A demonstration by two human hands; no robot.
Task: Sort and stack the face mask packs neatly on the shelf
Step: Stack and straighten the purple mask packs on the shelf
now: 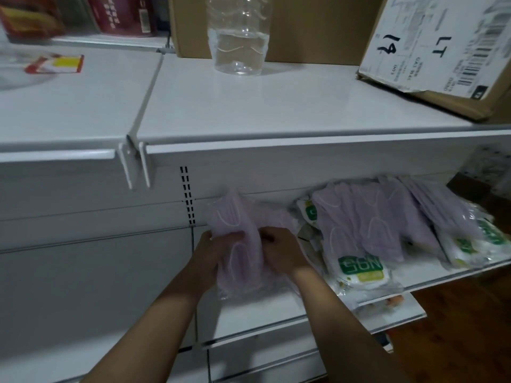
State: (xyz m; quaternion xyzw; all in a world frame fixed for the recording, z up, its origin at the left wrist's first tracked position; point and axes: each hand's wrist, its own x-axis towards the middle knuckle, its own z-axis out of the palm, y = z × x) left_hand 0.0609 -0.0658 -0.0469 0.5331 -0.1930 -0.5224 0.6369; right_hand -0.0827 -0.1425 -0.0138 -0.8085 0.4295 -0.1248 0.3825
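Both hands hold a bundle of clear packs of lilac face masks (239, 244) upright at the left end of the middle shelf (431, 277). My left hand (213, 250) grips the bundle's left side. On its right side my right hand (279, 250) presses against it. To the right, several more mask packs (365, 225) with green and white labels lie fanned and overlapping along the shelf. Another pack (378, 302) hangs over the edge of the shelf below.
The white top shelf (276, 106) carries a clear plastic bottle (239, 37), a brown cardboard box (442, 51) at the right and a red and yellow packet (55, 64) at the left. A slotted upright (188, 197) runs behind the masks. Wooden floor shows at the lower right.
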